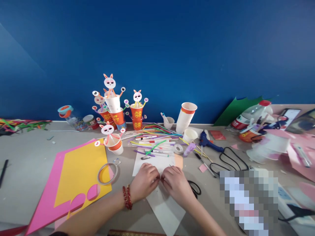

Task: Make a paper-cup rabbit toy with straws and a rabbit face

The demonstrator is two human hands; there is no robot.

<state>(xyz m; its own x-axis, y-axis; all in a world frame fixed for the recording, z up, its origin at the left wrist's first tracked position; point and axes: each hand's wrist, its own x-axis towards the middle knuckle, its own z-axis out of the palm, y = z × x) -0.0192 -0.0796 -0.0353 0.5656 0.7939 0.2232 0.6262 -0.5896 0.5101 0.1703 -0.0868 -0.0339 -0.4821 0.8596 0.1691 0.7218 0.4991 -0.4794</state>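
Over white paper point(169, 214), my left hand point(145, 182) and my right hand point(176, 184) meet with their fingertips together. Both sets of fingers are closed in a pinch, and whatever lies between them is hidden. A beaded red bracelet point(127, 197) circles my left wrist. Partly under my right hand lie black-handled scissors point(195, 189). A peach-coloured piece of paper point(178, 160) shows just beyond that hand. Above my left hand is a small dark object point(145, 157) at the top of the white sheet. A roll of tape point(107, 173) lies to its left.
Paper cups with rabbit figures point(115, 146) stand at the back left. Yellow paper point(81, 170) lies over pink sheets point(46, 193). Markers and pipe cleaners point(155, 144) spread ahead. A blue glue gun point(209, 143), its cord point(233, 154) and a bottle point(251, 114) are right.
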